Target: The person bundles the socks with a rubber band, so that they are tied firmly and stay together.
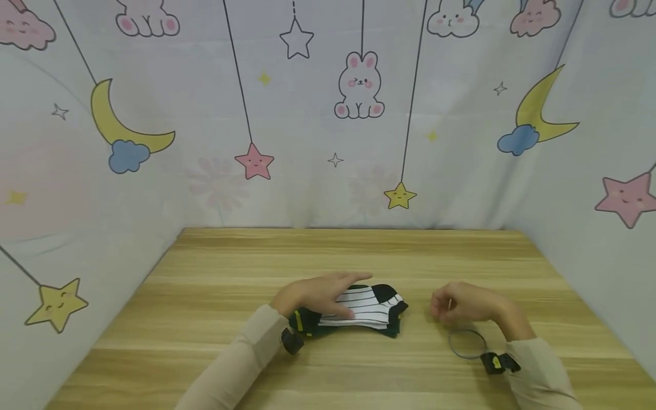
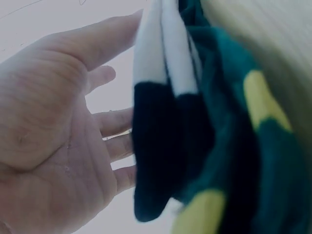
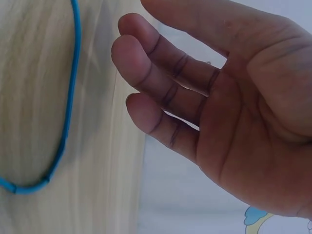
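A pile of folded ankle socks lies mid-table. On top are white socks [image 1: 366,310] with thin black stripes and black heel and toe; under them are dark green socks [image 2: 278,161] with yellow marks. My left hand [image 1: 320,293] is over the left part of the pile, its fingers fairly straight and the thumb lying across the white sock. In the left wrist view the folded layers hide part of the fingers. To the right of the pile my right hand [image 1: 466,302] hovers with loosely bent fingers and nothing in it. Just below it lies a thin blue elastic band [image 3: 70,97] in a loop.
The wooden table [image 1: 215,267] ends at a patterned cloth [image 1: 307,119] at the back, and cloth also hangs along both sides. Small black devices are strapped at the left wrist [image 1: 292,340] and right wrist [image 1: 497,363].
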The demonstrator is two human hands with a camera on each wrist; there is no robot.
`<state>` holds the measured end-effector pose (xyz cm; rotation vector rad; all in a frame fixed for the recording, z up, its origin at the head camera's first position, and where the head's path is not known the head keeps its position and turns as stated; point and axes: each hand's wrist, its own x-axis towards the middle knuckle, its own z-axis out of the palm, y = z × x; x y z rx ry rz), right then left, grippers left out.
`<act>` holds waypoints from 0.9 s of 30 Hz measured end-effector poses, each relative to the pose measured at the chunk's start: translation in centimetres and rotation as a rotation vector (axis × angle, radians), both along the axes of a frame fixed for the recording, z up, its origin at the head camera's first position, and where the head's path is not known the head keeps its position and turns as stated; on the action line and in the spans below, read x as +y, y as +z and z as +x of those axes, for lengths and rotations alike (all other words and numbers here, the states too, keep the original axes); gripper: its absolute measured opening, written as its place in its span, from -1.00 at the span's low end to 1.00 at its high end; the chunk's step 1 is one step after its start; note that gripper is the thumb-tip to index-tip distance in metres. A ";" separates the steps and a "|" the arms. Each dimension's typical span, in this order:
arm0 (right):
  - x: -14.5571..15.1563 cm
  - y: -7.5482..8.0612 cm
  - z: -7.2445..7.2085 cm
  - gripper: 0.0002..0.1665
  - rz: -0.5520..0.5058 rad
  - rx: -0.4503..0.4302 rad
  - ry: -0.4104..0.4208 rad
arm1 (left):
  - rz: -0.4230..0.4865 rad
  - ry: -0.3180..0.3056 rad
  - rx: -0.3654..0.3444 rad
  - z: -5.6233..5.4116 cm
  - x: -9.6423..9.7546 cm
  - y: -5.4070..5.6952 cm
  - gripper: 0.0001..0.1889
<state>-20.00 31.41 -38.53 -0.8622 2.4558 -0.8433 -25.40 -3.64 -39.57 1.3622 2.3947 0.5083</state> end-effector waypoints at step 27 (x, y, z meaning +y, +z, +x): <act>1.7 -1.3 0.1 -0.84 0.015 -0.208 -0.052 | -0.178 0.072 0.108 1.0 1.4 -0.5 -0.06</act>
